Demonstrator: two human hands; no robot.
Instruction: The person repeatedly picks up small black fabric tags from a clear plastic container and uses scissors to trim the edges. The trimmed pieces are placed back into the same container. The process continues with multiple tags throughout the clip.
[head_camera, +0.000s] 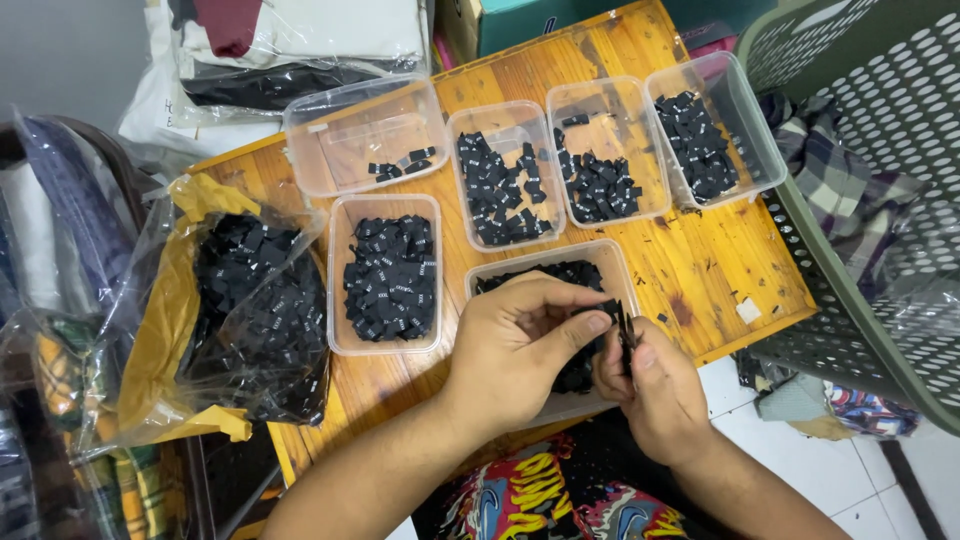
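Your head camera is the only view you have, so no second view shares any part of the scene. It looks steeply down, almost straight from above, onto the wooden table (690, 260), and sits close over it. The table lies slanted in the frame, its far end running toward the top right. Your left hand (515, 345) and right hand (655, 385) come in from the bottom edge (nearest the lens), over the table's near rim. Right of the table, the green perforated basket (880, 130) is cut off by the frame's edge.
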